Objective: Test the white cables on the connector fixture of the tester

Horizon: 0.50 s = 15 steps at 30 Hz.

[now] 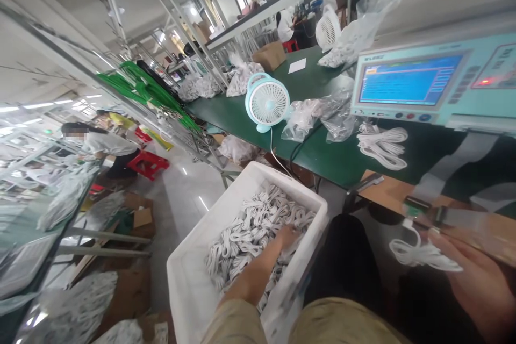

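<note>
L hand (288, 237) in wht. bin (191, 285), among coiled wht. cables (262, 215), fingers part-hidden, grip can't tell, R hand (473, 271) at sgl. cable coil (423, 256), below bench-edge connector (417, 204), fingers blurred, grip unclear, fan (269, 103) on grn. bench (322, 157)

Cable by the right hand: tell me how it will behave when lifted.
The cable is probably floppy, given its bent loops. It's likely light, being thin. Lifting might tug the connector, which its upper end appears to meet.
</note>
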### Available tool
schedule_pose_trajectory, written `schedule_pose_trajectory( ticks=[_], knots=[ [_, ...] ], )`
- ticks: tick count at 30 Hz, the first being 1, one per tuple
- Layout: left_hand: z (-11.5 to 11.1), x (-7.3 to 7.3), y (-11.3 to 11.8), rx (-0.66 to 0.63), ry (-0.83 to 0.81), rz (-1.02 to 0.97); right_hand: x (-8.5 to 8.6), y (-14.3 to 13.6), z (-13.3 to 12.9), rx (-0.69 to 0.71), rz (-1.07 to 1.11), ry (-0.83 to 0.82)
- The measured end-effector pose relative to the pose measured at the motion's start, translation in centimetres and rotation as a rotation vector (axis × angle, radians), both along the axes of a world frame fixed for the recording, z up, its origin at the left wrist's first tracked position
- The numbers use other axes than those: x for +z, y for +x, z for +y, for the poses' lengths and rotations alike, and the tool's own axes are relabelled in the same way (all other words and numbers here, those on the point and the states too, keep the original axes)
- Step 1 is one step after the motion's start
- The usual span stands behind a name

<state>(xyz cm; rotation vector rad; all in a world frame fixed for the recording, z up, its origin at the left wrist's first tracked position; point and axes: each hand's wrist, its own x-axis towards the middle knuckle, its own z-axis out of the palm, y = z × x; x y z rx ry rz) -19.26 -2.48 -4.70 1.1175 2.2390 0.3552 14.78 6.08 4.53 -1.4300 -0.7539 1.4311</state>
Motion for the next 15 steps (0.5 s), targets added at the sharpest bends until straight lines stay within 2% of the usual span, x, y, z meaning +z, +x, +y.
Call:
schedule_pose_trajectory(
  ticks=[3,7,12,15],
  knots=[
    [-0.9,-1.7,1.0,0.087,0.120,-0.052,-0.5,0.2,0.1,0.020,0.037,-0.004],
    [-1.6,-2.0,1.7,0.243,0.300,-0.103,-0.9,0.5,0.3,0.006,0.032,-0.047],
    [-2.2,-0.8,2.3,0.402,0.492,-0.154,-1.9,0.6,0.3,0.011,0.046,0.000],
    [-1.3,1.3,0.7,0.532,0.604,-0.177,-2.3,0.6,0.3,0.027,0.071,0.032]
  ],
)
